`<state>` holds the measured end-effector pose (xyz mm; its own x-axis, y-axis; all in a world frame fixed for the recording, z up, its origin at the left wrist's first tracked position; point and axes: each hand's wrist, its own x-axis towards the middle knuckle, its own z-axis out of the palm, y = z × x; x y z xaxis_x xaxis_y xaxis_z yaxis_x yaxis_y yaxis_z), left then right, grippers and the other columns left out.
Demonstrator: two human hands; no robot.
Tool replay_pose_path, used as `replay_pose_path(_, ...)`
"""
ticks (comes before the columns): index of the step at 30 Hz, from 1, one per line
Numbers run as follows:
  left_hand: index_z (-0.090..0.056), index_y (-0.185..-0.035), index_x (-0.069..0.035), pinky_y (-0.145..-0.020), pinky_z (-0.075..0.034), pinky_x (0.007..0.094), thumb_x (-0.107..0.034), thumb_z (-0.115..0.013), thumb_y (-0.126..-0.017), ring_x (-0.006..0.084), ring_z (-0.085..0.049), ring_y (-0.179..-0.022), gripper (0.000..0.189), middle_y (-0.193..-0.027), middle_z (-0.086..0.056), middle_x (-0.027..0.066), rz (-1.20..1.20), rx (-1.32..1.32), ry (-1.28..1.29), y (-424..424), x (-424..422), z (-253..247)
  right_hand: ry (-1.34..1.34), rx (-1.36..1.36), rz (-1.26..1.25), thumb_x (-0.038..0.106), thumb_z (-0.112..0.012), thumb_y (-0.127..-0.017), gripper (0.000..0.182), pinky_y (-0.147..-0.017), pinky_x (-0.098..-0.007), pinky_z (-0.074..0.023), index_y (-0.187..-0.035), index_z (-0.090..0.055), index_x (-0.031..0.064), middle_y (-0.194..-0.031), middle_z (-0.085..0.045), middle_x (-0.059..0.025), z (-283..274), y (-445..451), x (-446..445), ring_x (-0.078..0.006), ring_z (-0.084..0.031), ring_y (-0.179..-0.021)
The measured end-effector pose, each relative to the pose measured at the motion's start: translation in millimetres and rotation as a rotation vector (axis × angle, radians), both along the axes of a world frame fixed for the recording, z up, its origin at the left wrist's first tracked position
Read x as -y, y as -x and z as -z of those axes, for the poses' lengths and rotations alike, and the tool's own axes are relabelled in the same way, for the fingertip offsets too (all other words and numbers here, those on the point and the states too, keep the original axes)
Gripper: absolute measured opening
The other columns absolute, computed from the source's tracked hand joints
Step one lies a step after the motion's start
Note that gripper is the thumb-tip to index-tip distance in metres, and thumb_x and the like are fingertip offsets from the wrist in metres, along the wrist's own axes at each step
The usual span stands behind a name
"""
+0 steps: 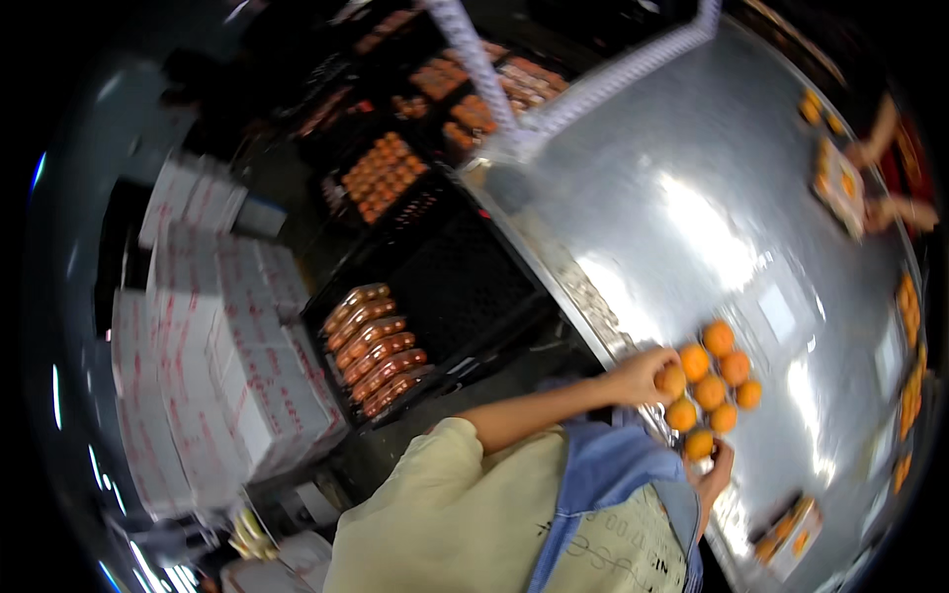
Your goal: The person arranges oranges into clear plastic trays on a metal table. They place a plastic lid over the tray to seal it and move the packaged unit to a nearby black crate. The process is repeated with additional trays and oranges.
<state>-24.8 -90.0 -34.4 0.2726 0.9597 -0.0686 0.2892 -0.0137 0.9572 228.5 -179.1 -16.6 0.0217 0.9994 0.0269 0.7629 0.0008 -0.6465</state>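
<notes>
Round orange fruits (710, 393) sit in close rows on the metal table before me, with glints of clear plastic between and beside them. My left hand (646, 376) has its thumb and fingers around the fruit (670, 382) at the group's left edge. At the lower corner, my right hand (716, 467) curls beside another fruit (698, 445). Whether it grips that fruit or the plastic under it is unclear. Just beyond the group lies what looks like a clear plastic lid (804, 298) bearing a white label (776, 310).
A black crate (463, 267) beside the table holds a row of packed clear clamshells (374, 348). White cartons (245, 356) are stacked farther left. A perforated metal post (474, 67) rises at the table corner. Across the table (593, 163), another person's hands (875, 215) hold a fruit pack (839, 185).
</notes>
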Motion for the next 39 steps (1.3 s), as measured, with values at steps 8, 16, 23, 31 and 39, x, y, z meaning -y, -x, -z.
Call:
replay_pose_path(8,-0.049,-0.104,-0.001,-0.078,-0.043,0.0441,-0.013,-0.068,-0.057,0.0343,-0.048,-0.093,0.052,-0.101,-0.045,0.0164,0.230,-0.448,-0.369,-8.2,14.4,-5.1,-0.086,0.014,-0.219,0.013,-0.079,-0.058,0.057,-0.070,-0.0358,-0.0455,-0.107,-0.052,-0.0004,-0.095,-0.054,-0.0147,27.9,-21.4,-6.4,-0.0300,-0.052,-0.082)
replay_pose_path(16,-0.052,-0.096,0.001,-0.079,-0.042,0.0391,-0.011,-0.065,-0.059,0.0304,-0.045,-0.093,0.041,-0.097,-0.046,0.0145,0.268,-0.466,-0.477,-5.7,18.7,-5.0,-0.151,0.115,-0.230,0.019,-0.076,-0.061,0.064,-0.078,-0.0349,-0.0464,-0.118,-0.053,0.0017,-0.102,-0.056,-0.0154,58.0,-42.5,2.9,-0.0313,-0.054,-0.089)
replay_pose_path(23,-0.056,-0.077,-0.004,-0.077,-0.044,0.0422,-0.015,-0.058,-0.068,0.0320,-0.054,-0.087,0.015,-0.085,-0.056,0.0139,0.328,-0.382,-0.619,-3.5,6.4,14.3,-0.151,0.191,-0.197,0.019,-0.080,-0.060,0.066,-0.083,-0.0398,-0.0427,-0.119,-0.053,0.0037,-0.107,-0.055,-0.0171,34.6,-14.4,-4.0,-0.0344,-0.052,-0.096)
replay_pose_path(31,-0.055,-0.115,-0.006,-0.087,-0.042,0.0386,-0.009,-0.068,-0.069,0.0292,-0.049,-0.097,0.047,-0.106,-0.052,0.0098,0.306,-0.489,-0.393,-2.7,4.8,-22.1,-0.113,0.247,-0.183,0.028,-0.081,-0.061,0.062,-0.085,-0.0384,-0.0373,-0.114,-0.056,0.0083,-0.107,-0.056,-0.0078,-21.8,13.8,-13.6,-0.0258,-0.050,-0.099)
replay_pose_path(39,-0.055,-0.116,-0.006,-0.085,-0.042,0.0386,-0.009,-0.071,-0.068,0.0281,-0.048,-0.098,0.051,-0.106,-0.050,0.0093,0.319,-0.492,-0.405,-2.6,6.7,-16.8,-0.142,0.343,-0.255,0.033,-0.080,-0.056,0.064,-0.081,-0.0364,-0.0369,-0.110,-0.059,0.0087,-0.101,-0.058,-0.0047,-19.0,49.8,-36.2,-0.0233,-0.051,-0.092)
